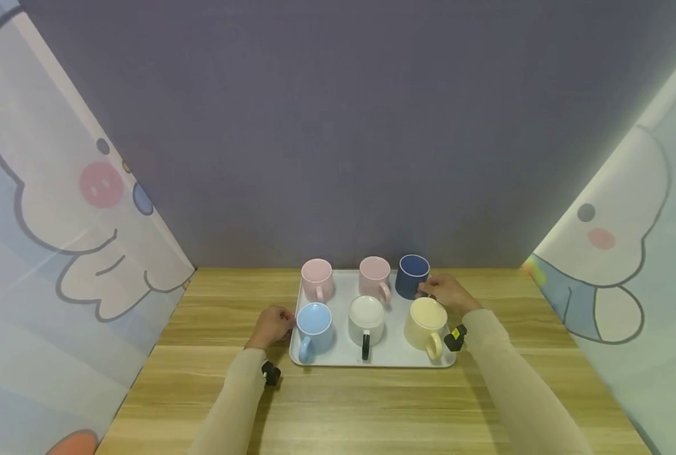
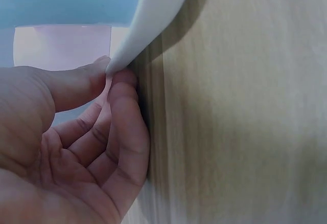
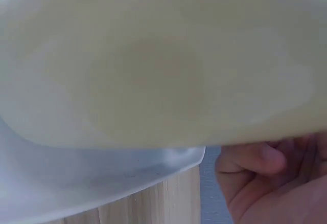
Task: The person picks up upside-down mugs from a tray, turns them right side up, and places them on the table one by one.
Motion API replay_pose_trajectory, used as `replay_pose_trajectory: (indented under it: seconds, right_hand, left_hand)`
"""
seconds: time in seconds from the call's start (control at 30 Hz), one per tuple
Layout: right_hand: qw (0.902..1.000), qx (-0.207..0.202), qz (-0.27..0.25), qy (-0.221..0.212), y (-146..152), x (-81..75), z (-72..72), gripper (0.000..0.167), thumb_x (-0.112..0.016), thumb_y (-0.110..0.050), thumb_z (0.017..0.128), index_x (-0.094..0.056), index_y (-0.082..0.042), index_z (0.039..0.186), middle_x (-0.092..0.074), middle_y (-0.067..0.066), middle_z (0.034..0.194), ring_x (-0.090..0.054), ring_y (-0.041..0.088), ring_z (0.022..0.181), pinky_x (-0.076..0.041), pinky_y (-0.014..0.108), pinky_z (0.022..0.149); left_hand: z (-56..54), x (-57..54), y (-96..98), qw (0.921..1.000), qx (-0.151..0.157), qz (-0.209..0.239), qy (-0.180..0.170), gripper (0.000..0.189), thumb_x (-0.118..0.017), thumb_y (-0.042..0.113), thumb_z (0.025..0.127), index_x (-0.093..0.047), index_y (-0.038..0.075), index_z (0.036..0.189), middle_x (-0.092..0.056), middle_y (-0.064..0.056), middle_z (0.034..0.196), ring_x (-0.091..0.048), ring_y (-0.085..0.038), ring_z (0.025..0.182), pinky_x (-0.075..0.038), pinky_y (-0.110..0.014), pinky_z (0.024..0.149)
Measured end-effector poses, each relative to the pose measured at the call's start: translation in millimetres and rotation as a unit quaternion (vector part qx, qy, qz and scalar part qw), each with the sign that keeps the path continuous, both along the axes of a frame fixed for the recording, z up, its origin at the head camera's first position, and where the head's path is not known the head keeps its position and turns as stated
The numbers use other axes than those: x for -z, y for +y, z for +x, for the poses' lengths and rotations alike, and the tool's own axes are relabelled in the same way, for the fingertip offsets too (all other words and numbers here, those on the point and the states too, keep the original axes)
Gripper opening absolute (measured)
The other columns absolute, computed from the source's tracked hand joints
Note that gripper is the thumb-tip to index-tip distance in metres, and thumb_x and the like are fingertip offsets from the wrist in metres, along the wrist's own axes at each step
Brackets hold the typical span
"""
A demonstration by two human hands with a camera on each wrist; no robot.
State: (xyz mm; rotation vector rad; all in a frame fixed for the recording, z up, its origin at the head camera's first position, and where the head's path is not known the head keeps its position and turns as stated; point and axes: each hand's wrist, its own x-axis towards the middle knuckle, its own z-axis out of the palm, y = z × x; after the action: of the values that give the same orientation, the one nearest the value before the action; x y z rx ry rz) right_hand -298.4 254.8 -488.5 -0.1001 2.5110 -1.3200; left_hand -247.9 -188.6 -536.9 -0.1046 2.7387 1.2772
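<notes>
A white rectangular tray (image 1: 338, 364) carries mugs in two rows. My left hand (image 1: 272, 326) pinches the tray's left rim between thumb and curled fingers, as the left wrist view shows. Beside it stands the light blue mug (image 1: 315, 330). At the back right corner my right hand (image 1: 447, 292) grips the navy mug (image 1: 409, 280) at its right side; its handle is hidden by the fingers. In front of that hand stands the yellow mug (image 1: 423, 330), which fills much of the right wrist view and covers the right fingertips there.
A white mug (image 1: 365, 323) with a black handle stands front middle on the tray. Behind it are a pink mug (image 1: 374, 278) and, further left, another pink mug (image 1: 317, 282). The wooden table (image 1: 372, 411) meets a grey wall (image 1: 343, 139) just behind the tray.
</notes>
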Motion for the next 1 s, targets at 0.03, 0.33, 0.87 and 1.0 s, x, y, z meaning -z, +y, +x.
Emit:
replay_pose_trajectory:
  seconds: [0.03,0.33,0.87,1.0]
  right_hand:
    - [1.0,0.009,-0.003,0.001,-1,0.1,0.7,0.033,-0.054,-0.022,0.106,-0.07,0.005,0.116,-0.076,0.015,0.107,-0.065,0.019,0.093,-0.052,0.029,0.075]
    - [0.9968,0.073,-0.03,0.01,-15,-2.2,4.3,0.033,-0.05,-0.021,0.108,-0.065,0.007,0.118,-0.074,0.012,0.102,-0.059,0.012,0.081,-0.049,0.022,0.07]
    - [0.9912,0.117,-0.051,0.037,-14,-15.9,17.1,0.032,-0.045,-0.02,0.11,-0.063,0.006,0.117,-0.069,0.008,0.096,-0.053,0.009,0.074,-0.045,0.019,0.061]
    - [0.9899,0.117,-0.055,0.057,-16,-23.3,20.5,0.032,-0.046,-0.02,0.11,-0.064,0.006,0.115,-0.068,0.006,0.092,-0.052,0.008,0.071,-0.042,0.018,0.058]
  left_hand:
    - [0.3,-0.1,-0.8,1.0,0.001,-0.001,0.0,0.011,-0.07,0.008,0.092,-0.071,-0.002,0.088,-0.067,-0.008,0.072,-0.061,-0.013,0.057,-0.05,-0.025,0.054]
    - [3.8,-2.4,-5.4,0.9999,-0.004,-0.014,0.002,0.011,-0.069,0.008,0.093,-0.07,-0.002,0.087,-0.064,-0.007,0.071,-0.059,-0.014,0.058,-0.048,-0.025,0.054]
    - [5.0,-5.9,2.0,0.9999,-0.003,-0.011,0.002,0.011,-0.069,0.007,0.093,-0.069,-0.001,0.086,-0.061,-0.005,0.068,-0.058,-0.013,0.056,-0.046,-0.024,0.053]
    - [4.3,-6.1,3.3,0.9999,0.001,-0.014,0.003,0.011,-0.069,0.008,0.093,-0.069,-0.001,0.087,-0.062,-0.005,0.069,-0.058,-0.013,0.057,-0.046,-0.024,0.053]
